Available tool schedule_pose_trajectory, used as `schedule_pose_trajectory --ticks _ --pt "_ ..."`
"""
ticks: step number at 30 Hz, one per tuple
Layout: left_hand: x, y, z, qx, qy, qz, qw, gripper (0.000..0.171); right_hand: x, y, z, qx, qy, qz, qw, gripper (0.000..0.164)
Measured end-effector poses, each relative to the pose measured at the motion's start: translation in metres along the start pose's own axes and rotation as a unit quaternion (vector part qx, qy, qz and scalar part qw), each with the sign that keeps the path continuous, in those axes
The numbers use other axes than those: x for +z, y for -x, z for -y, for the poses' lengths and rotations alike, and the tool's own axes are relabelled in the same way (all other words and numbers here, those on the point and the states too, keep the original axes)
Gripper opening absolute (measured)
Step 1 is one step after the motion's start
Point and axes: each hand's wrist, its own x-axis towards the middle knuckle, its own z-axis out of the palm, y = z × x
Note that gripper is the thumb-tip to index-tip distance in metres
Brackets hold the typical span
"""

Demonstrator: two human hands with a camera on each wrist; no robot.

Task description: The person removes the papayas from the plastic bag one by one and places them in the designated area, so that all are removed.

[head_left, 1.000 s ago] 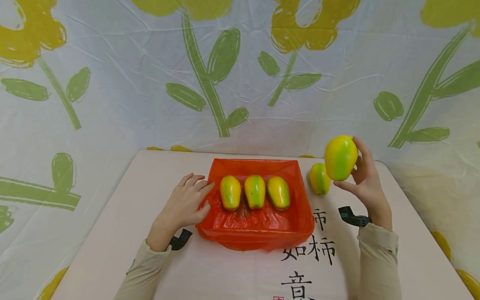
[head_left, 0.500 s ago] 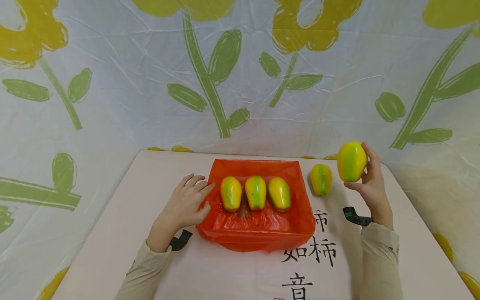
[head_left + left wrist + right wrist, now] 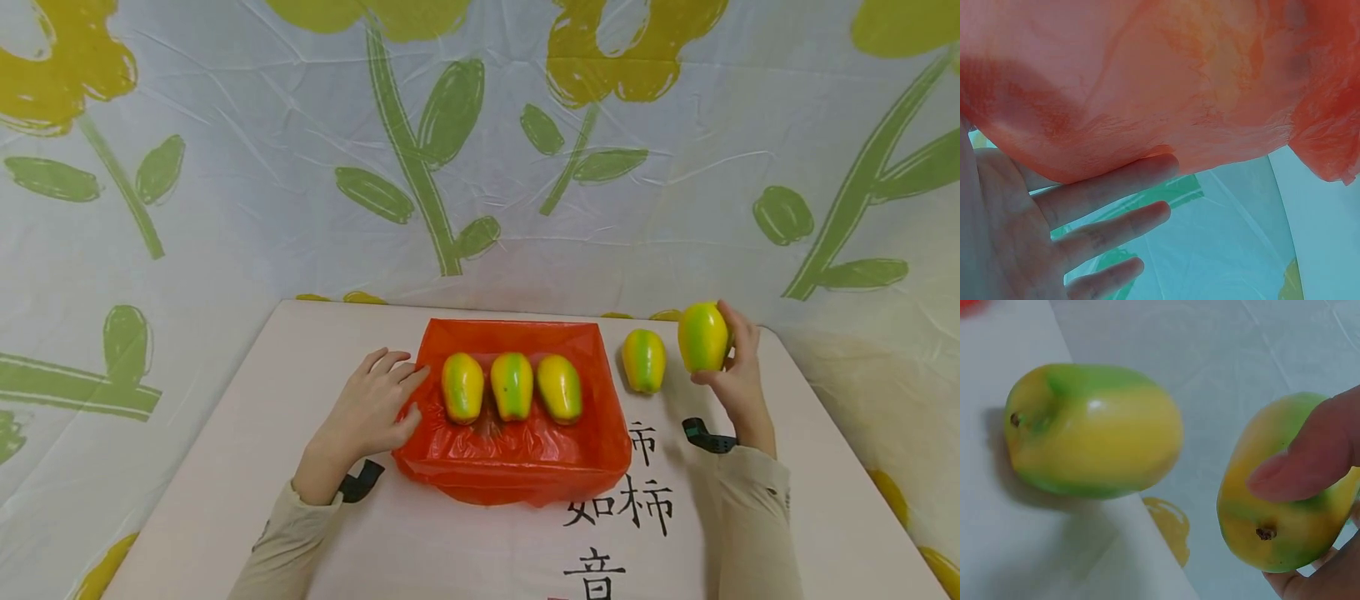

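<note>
- Right of the red container (image 3: 517, 479), the right hand (image 3: 738, 375) sinks lower, thumb and fingers gripping a yellow-green fruit (image 3: 703, 337) just beside the loose fruit (image 3: 643, 361) on the table (image 3: 420, 550).
- The action now seems centred there, away from the container!
- Inside it, three fruits (image 3: 512, 386) sit in a row.
- And the left hand (image 3: 371, 408), grasping nothing, fingers extended, touches the container's side.

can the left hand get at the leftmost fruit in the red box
Probably yes: the left hand holds no fruit and is at the left side of the red box, whose top is open, and nothing covers the leftmost fruit.
</note>
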Motion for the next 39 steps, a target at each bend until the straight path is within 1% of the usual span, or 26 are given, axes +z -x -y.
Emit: schedule_pose_trajectory --ticks 4,7,10,13,16,19,25,32,35,39 --pt "0.000 0.000 0.000 0.000 0.000 0.001 1.0000 0.047 0.001 -0.004 -0.026 0.034 0.015 0.008 0.999 0.114" --pt "0.001 0.000 0.000 0.001 0.000 0.000 1.0000 0.047 0.002 -0.006 -0.046 0.048 0.014 0.013 0.999 0.115" --pt "0.001 0.000 0.001 0.002 -0.001 -0.001 1.0000 0.047 0.004 -0.007 -0.059 0.056 0.008 0.020 0.998 0.115" --pt "0.001 0.000 0.001 0.003 -0.002 -0.001 1.0000 0.048 0.006 -0.006 -0.066 0.058 -0.001 0.030 0.998 0.116" --pt "0.002 0.000 0.001 0.006 -0.005 -0.002 1.0000 0.047 0.008 -0.005 -0.069 0.060 0.001 0.037 0.998 0.115" --pt "0.002 0.001 0.002 0.010 -0.007 -0.003 0.9999 0.047 0.010 -0.005 -0.070 0.064 0.017 0.045 0.997 0.113" --pt "0.002 0.000 0.002 0.011 -0.005 -0.004 0.9999 0.048 0.013 -0.005 -0.072 0.070 0.079 0.070 0.992 0.110" --pt "0.001 0.000 0.003 0.009 -0.004 0.000 1.0000 0.048 0.012 -0.005 -0.071 0.065 0.135 0.104 0.983 0.115" --pt "0.001 0.000 0.003 0.010 -0.003 0.000 0.9999 0.048 0.012 -0.005 -0.071 0.055 0.141 0.115 0.982 0.116" --pt "0.001 0.000 0.003 0.009 -0.001 0.000 1.0000 0.048 0.012 -0.006 -0.073 0.046 0.126 0.117 0.984 0.117"
